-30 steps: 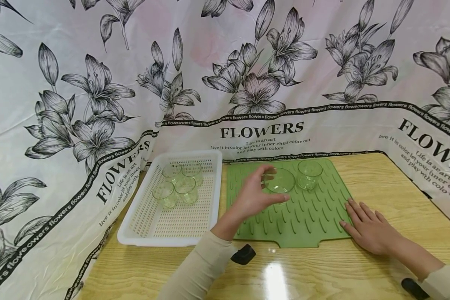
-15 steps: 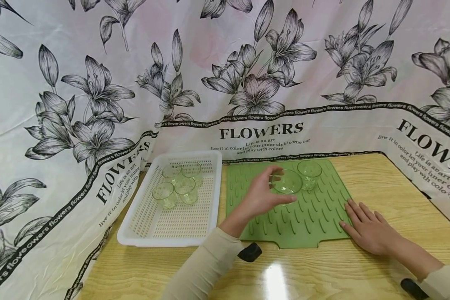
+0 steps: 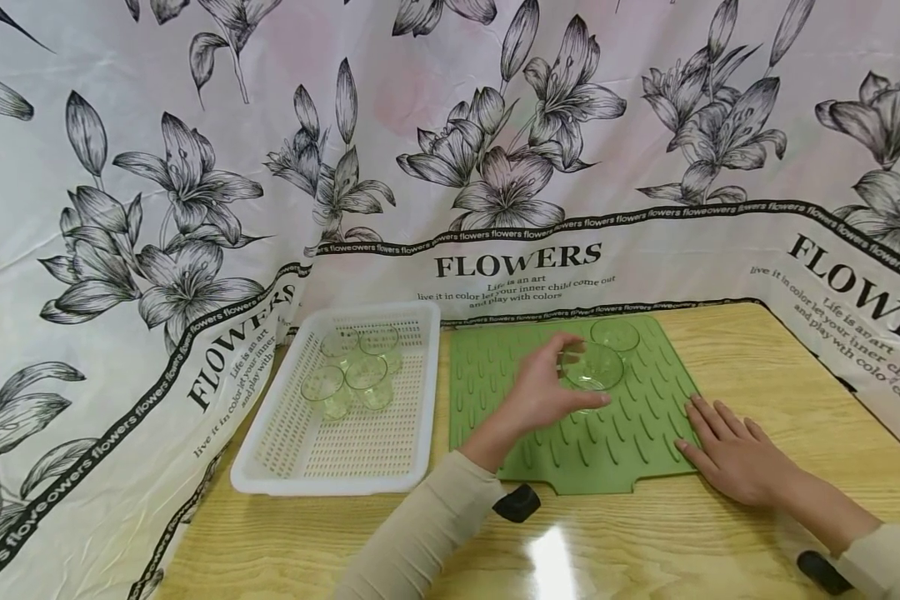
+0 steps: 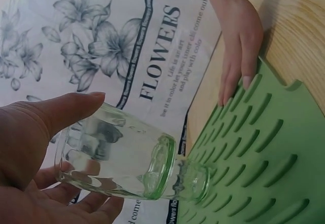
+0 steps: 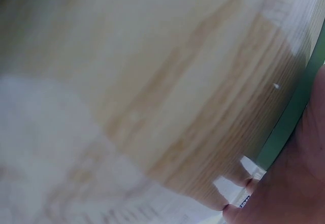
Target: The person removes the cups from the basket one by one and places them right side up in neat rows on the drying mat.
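Note:
My left hand point(image 3: 543, 387) grips a clear drinking glass point(image 3: 592, 371) from its left side, thumb on the near side and fingers on the far side. The left wrist view shows this glass point(image 4: 114, 155) with its base toward the green ridged mat point(image 4: 284, 137) and some space between them. A second glass point(image 3: 617, 335) stands on the mat behind the held one, partly overlapped by it. My right hand point(image 3: 742, 454) lies flat with straight fingers, its fingertips at the right edge of the mat point(image 3: 585, 462).
Left of the mat sits a white perforated plastic basket point(image 3: 330, 483) with several clear glasses point(image 3: 367, 383) grouped in its far half. Wooden tabletop point(image 3: 270, 550) shows in front. A flower-printed cloth point(image 3: 525, 283) rises behind the table and along both sides.
My left hand has carried the glass to the right over the mat, toward the standing glass. The right hand has stayed in place on the mat's edge.

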Available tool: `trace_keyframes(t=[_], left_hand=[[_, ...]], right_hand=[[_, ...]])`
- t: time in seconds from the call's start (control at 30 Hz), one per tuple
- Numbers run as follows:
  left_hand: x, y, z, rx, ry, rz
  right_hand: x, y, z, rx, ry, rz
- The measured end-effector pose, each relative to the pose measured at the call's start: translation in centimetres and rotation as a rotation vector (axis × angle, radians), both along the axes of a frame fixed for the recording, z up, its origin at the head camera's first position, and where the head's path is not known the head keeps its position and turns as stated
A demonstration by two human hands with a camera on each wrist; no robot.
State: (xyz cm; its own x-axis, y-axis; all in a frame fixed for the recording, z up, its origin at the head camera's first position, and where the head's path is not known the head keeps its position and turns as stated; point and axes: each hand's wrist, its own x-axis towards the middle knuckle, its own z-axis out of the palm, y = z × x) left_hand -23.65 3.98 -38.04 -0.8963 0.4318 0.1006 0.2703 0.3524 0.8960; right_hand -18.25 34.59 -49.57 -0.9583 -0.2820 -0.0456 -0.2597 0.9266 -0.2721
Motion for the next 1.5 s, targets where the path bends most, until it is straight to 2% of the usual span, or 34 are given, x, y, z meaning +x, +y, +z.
trace_keyframes(t=[0.27, 0.7, 1.5], left_hand=[[-0.4, 1.5, -0.5, 0.004, 0.046, -0.046], [-0.6, 3.3, -1.9, -0.063, 0.074, -0.05], [-1.0, 6.9, -5.6, -0.099, 0.008, -0.02]], right_hand=[[-0.2, -0.1, 0.2, 0.01, 0.013, 0.0], [-0.4, -0.2, 0.5, 0.014, 0.01, 0.0], [0.0, -0.2, 0.4, 0.029, 0.001, -0.004]])
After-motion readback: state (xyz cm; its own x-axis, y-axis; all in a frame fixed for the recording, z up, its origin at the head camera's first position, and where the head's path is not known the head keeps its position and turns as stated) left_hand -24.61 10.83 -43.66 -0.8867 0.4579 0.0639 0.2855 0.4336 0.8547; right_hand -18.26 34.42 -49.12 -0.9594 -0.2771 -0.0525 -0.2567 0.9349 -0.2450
